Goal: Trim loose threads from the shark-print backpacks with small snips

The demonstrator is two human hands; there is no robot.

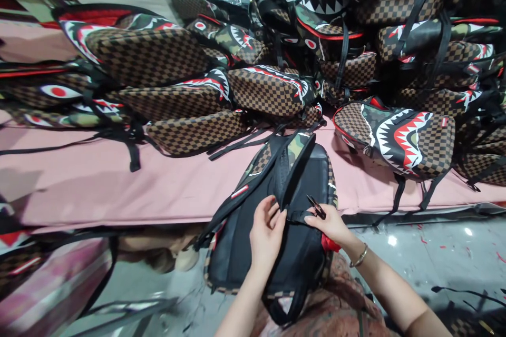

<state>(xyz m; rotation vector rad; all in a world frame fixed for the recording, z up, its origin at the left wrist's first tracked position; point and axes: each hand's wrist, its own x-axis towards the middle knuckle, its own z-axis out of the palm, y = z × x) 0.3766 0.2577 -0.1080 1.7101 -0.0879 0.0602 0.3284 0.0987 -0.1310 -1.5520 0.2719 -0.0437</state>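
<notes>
A backpack (pixel 237 247) lies back side up across my lap and the table edge, its black padded back panel facing me. My left hand (pixel 269 231) pinches a shoulder strap (pixel 294 168) near its lower end, thumb and fingertips together. In my right hand (pixel 330 225) is a small pair of dark thread snips (pixel 316 207), points toward the upper left. The fingertips of that same hand also grip the black webbing (pixel 297 216) running from the strap. A bit of red (pixel 330 243) shows below my right wrist.
Checkered backpacks with shark-mouth prints (pixel 150 55) are piled along the back of the pink-covered table (pixel 158 189). One backpack (pixel 399 139) lies near the right front, straps hanging over the edge. A pink-and-white bundle (pixel 63 289) stands lower left. Red scraps litter the floor (pixel 427 253).
</notes>
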